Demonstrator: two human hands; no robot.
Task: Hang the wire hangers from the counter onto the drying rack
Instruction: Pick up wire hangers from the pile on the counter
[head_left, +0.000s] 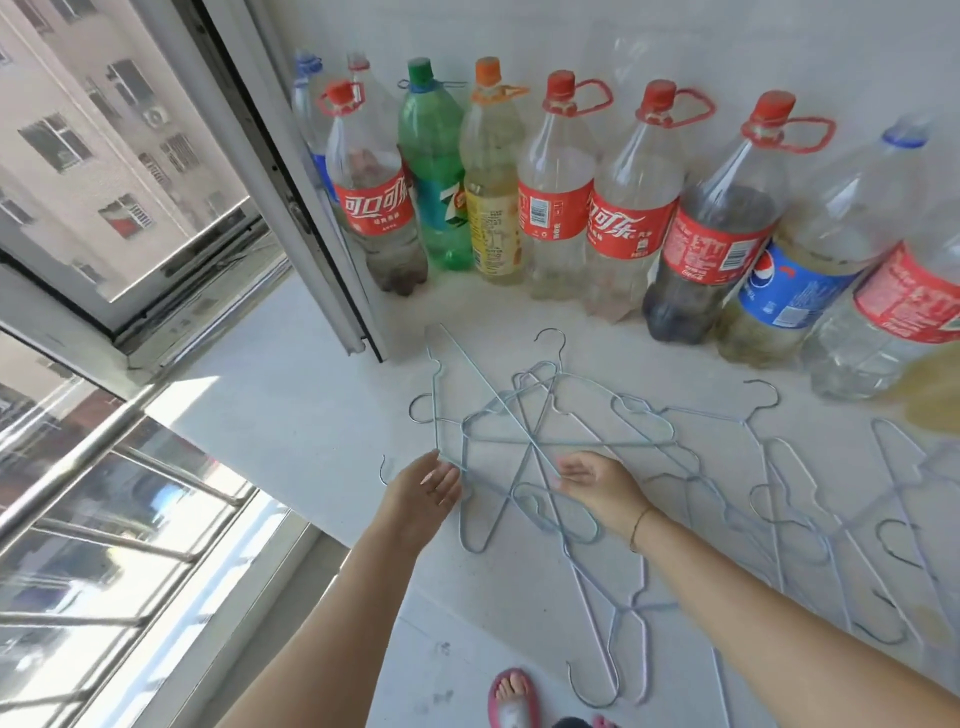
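While both hands are released, fingers loose and gripping nothing, the left hand (426, 491) touches a corner of the tangled pale-blue wire hangers (571, 442) with its fingertips, and the right hand (597, 488) hovers over the same pile. The hangers sprawl on the white desk (291, 395) between, beyond and right of the hands, short of a row of plastic soda bottles (556, 208).

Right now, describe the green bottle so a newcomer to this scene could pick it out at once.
A row of plastic bottles lines the white wall behind the counter. Near its left end, by the open window frame, stands the green bottle. It alone has a green body and cap; its neighbours are clear, capped red or orange.
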